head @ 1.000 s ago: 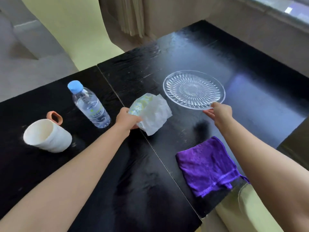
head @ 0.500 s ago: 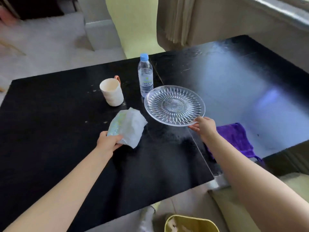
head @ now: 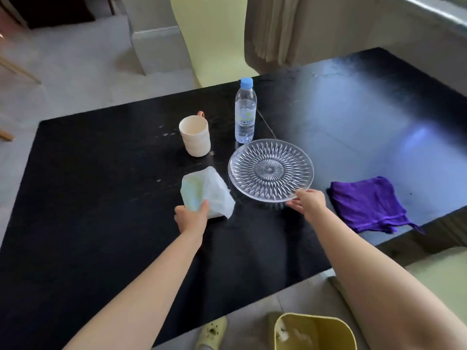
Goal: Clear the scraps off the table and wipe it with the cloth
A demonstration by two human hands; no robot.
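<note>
My left hand point(head: 191, 216) grips a crumpled white tissue packet point(head: 207, 192) with a pale green print, held just over the black table point(head: 101, 198). To its right my right hand point(head: 308, 201) pinches the near rim of a clear cut-glass plate point(head: 271, 170), which is raised a little off the table. A purple cloth point(head: 370, 203) lies crumpled near the table's right front corner, right of my right hand. Small pale crumbs point(head: 166, 134) speckle the tabletop left of the mug.
A cream mug point(head: 195, 135) with an orange handle and a water bottle point(head: 245, 114) with a blue cap stand behind the plate. A yellow bin point(head: 313, 333) with paper scraps inside sits on the floor below the table's front edge. A pale yellow chair point(head: 214, 39) stands behind the table.
The view has swung back and left, showing the whole table and the bin. Both hands have come toward me and to the left, carrying the tissue packet and the plate away from the cloth.
</note>
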